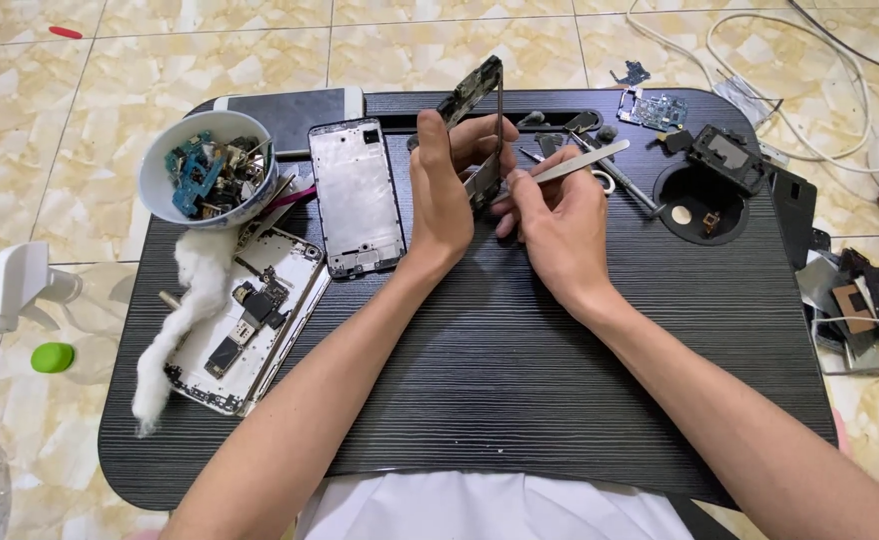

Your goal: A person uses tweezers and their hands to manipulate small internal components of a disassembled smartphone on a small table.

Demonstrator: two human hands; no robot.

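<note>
Dark and thin, the phone frame [480, 110] stands on edge above the middle of the black lap desk [520, 380], its long axis running from about seven o'clock up to one o'clock, bare circuitry showing along the upper half. The left hand [440, 190] has it pinched from the nine o'clock side, fingers curled round the lower part, so this hand is the one bearing it. The right hand [558, 222] sits just at four o'clock of the frame, closed on a pair of steel tweezers [582, 162] whose flat shiny blades point toward nine o'clock, the tips hidden at the frame's edge. Just beside the left hand, at nine o'clock, lies a pale matte mid-frame [357, 195], flat and rectangular. Farther out at eight o'clock an opened phone [250, 335] shows chips and connectors, with a fluffy strip of cotton wool [185, 310] draped along it. At ten o'clock a white bowl [155, 180] holds blue and green board scraps. At three o'clock a round cup recess [700, 205] dips into the ridged desk, with a black square module [725, 155] on its rim.
</note>
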